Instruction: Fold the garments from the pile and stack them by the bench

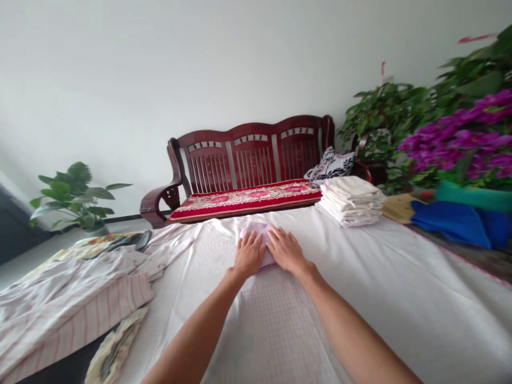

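Observation:
A small folded lilac cloth (258,229) lies near the far side of the white sheet (400,288). My left hand (250,253) rests flat on its left part, fingers pointing away from me. On its right part lies my right hand (285,248), palm down with the fingers stretched out. Both hands cover much of the cloth, so its full shape is hidden. Neither hand grips anything.
A stack of folded white cloths (350,200) stands at the sheet's far right. Loose striped clothes (92,304) lie on the left. Beyond are a wooden bench (256,154), a patterned pillow (332,165), a potted plant (80,202), purple flowers (460,138) and a blue cloth (452,216).

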A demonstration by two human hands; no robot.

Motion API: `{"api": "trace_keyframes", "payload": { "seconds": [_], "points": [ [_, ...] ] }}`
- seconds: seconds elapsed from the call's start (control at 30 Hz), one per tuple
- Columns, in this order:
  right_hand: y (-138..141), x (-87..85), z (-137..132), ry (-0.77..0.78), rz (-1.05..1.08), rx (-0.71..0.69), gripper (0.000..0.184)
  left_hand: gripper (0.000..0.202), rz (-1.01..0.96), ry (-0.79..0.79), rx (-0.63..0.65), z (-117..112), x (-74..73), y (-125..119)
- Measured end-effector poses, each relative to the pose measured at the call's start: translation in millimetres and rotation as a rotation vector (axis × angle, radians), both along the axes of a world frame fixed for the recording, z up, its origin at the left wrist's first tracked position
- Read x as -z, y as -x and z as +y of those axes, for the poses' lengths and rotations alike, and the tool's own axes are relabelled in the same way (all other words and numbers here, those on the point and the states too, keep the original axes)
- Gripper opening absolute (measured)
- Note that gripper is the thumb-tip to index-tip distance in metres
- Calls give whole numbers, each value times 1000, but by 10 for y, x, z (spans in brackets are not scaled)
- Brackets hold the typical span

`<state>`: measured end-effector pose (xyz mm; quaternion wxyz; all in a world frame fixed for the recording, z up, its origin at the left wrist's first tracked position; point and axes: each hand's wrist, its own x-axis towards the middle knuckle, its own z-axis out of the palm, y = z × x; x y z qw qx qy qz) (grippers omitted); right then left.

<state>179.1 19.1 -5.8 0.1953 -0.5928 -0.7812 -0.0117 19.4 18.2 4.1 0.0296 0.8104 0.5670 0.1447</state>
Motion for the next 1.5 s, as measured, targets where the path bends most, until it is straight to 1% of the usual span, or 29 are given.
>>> {"api": "trace_keyframes", "payload": {
  "seconds": [0.17, 0.27, 0.33, 0.4, 0.47, 0.57, 0.63, 0.7, 0.8, 0.93, 1.07, 1.1, 1.23, 1.33, 1.5],
  "points": [
    [-20, 41, -12, -16, 8, 10, 54, 55, -35, 59, -84, 196, -17, 59],
    [-17, 37, -31, 0, 3, 12, 53, 58, -116, 115, -127, 235, 18, 88],
    [-22, 35, -41, 5, 7, 17, 53, 60, -210, 118, -185, 230, 48, 97],
    [-38, 41, -35, -2, 32, 15, 53, 62, -364, 96, -242, 212, 68, 100],
    [-64, 58, -3, -8, 90, 1, 53, 66, -615, 110, -292, 189, 72, 103],
    [-120, 90, 72, 20, 242, 27, 53, 70, -1057, 250, -380, 159, 55, 114],
    [-165, 94, 111, 40, 318, 73, 52, 67, -1209, 337, -421, 147, 42, 134],
    [-214, 71, 119, 42, 348, 120, 50, 61, -1240, 375, -425, 140, 37, 167],
    [-272, -11, 72, 20, 357, 202, 43, 50, -1269, 420, -402, 136, 51, 230],
    [-264, -140, -12, -56, 259, 296, 31, 37, -1281, 470, -340, 150, 94, 290],
    [-184, -218, -25, -115, 157, 294, 14, 30, -1288, 500, -297, 191, 135, 308],
    [-166, -232, -18, -113, 151, 286, 13, 29, -1290, 506, -290, 202, 144, 310],
    [-133, -288, 30, -91, 182, 282, 22, 25, -1292, 517, -276, 240, 175, 315],
    [-150, -317, 52, -42, 225, 302, 25, 24, -1287, 508, -279, 255, 193, 317],
    [-194, -309, 19, 136, 236, 361, 38, 23, -1287, 494, -280, 249, 199, 312]
  ]
}}
